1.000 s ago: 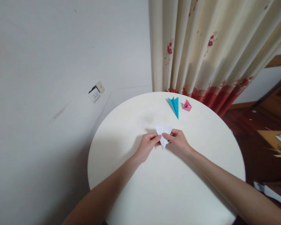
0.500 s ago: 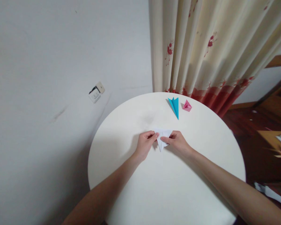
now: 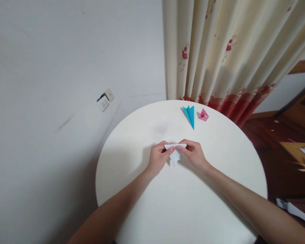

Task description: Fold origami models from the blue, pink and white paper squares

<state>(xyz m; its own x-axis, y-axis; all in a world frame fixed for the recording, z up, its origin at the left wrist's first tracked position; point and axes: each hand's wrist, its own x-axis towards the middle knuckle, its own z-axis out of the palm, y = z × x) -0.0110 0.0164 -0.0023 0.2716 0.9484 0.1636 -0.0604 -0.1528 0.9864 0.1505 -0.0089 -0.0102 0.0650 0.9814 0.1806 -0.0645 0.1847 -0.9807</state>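
Observation:
Between my two hands is a folded white paper (image 3: 175, 157), its straight edge at the top and a point hanging down toward me. My left hand (image 3: 159, 157) pinches its left side, thumb on the near face. From the other side my right hand (image 3: 194, 153) grips the right part, thumb also on the near face and fingers behind. Both thumbs come close together at the middle of the top edge. The fingertips behind the paper are partly hidden.
A blue paper plane (image 3: 190, 117) and a pink folded paper piece (image 3: 203, 115) lie at the far side of the round white table (image 3: 183, 210). A wall with a socket (image 3: 103, 103) is on the left; a patterned curtain (image 3: 218, 61) hangs behind.
The paper's top part has been folded or tipped down toward me, so a straight upper edge shows. My right hand's fingers have moved inward behind it, and both thumbs are nearer each other.

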